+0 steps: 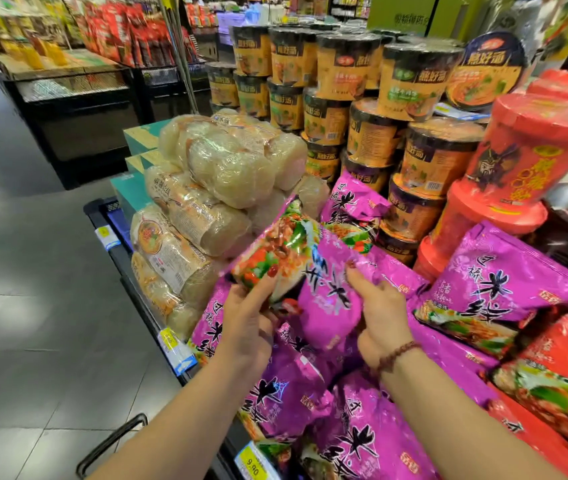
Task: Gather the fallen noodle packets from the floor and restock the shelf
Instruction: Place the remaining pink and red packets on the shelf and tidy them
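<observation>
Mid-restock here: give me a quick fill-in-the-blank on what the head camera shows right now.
1. The left hand and right hand grip one purple packet; the clear-wrapped noodle bundles lie to its ____.
2. The bead bracelet sits on the ____ wrist.
3. The bottom price tag reads ____.
Missing: left; right; 9.90

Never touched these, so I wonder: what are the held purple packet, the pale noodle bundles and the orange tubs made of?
Purple packet: thin glossy plastic film, seemingly; it crumples and glints. Pale noodle bundles: clear shiny plastic wrap, noodles showing through. Orange tubs: stiff, probably paper or plastic under shiny film; cannot tell which.
</observation>
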`<state>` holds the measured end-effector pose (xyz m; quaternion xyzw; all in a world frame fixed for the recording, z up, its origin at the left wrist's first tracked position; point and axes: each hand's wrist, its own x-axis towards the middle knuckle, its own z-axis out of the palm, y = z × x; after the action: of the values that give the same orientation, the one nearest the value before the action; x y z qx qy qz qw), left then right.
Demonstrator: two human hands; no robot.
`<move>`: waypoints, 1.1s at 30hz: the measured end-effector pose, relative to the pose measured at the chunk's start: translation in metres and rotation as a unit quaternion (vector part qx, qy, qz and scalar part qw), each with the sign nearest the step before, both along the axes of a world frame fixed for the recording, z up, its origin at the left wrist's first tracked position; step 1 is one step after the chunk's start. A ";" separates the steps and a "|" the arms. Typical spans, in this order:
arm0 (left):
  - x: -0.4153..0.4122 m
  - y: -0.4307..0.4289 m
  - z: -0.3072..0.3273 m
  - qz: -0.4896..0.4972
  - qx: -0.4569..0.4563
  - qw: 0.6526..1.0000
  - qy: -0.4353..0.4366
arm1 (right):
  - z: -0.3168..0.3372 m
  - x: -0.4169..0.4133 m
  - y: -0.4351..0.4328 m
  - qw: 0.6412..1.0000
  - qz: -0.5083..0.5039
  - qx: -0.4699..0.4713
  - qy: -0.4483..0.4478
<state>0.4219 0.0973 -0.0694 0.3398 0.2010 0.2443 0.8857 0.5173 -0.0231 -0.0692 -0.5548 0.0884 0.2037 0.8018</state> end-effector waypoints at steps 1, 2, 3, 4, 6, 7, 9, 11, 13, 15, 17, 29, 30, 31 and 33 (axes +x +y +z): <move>-0.002 0.002 0.000 -0.006 0.003 1.000 0.003 | 0.004 0.007 -0.004 1.000 -0.007 -0.004 -0.020; -0.004 0.005 0.000 -0.013 0.021 1.000 0.015 | 0.008 0.015 -0.009 0.999 -0.002 -0.013 -0.045; -0.005 0.009 0.000 -0.021 0.049 0.998 0.034 | 0.013 0.022 -0.015 0.998 0.016 -0.022 -0.064; -0.006 0.012 0.000 -0.037 0.082 0.995 0.049 | 0.021 0.026 -0.020 0.995 0.040 -0.036 -0.078; -0.005 0.014 0.001 -0.107 0.146 0.981 0.068 | 0.036 0.034 -0.027 0.985 0.087 -0.083 -0.124; -0.005 0.011 0.004 -0.147 0.171 0.971 0.079 | 0.040 0.040 -0.028 0.976 0.107 -0.115 -0.153; -0.002 0.006 0.004 -0.182 0.206 0.955 0.108 | 0.049 0.047 -0.025 0.943 0.136 -0.195 -0.231; 0.001 0.000 0.004 -0.174 0.211 0.953 0.128 | 0.050 0.052 -0.022 0.908 0.115 -0.267 -0.303; 0.004 -0.004 0.002 -0.138 0.194 0.962 0.133 | 0.052 0.046 -0.022 0.892 0.074 -0.294 -0.336; 0.008 -0.005 0.000 -0.098 0.145 0.976 0.127 | 0.049 0.035 -0.025 0.890 0.010 -0.297 -0.345; 0.012 -0.006 -0.004 -0.057 0.076 0.989 0.110 | 0.035 0.020 -0.028 0.891 -0.056 -0.309 -0.326; 0.030 -0.030 -0.015 -0.056 0.279 0.952 0.111 | 0.004 0.026 -0.026 0.977 -0.101 -0.086 -0.166; 0.027 -0.024 -0.017 -0.041 0.357 0.925 0.122 | 0.005 0.033 -0.029 0.964 -0.141 -0.122 -0.187; 0.022 -0.017 -0.021 -0.021 0.438 0.889 0.132 | 0.007 0.040 -0.031 0.945 -0.178 -0.172 -0.213; 0.008 -0.002 -0.027 0.009 0.591 0.794 0.145 | 0.007 0.049 -0.032 0.903 -0.230 -0.264 -0.248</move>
<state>0.4304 0.0954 -0.0961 0.8264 0.1466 0.2719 0.4708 0.5662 -0.0553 -0.0624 -0.7430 0.0619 -0.1613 0.6466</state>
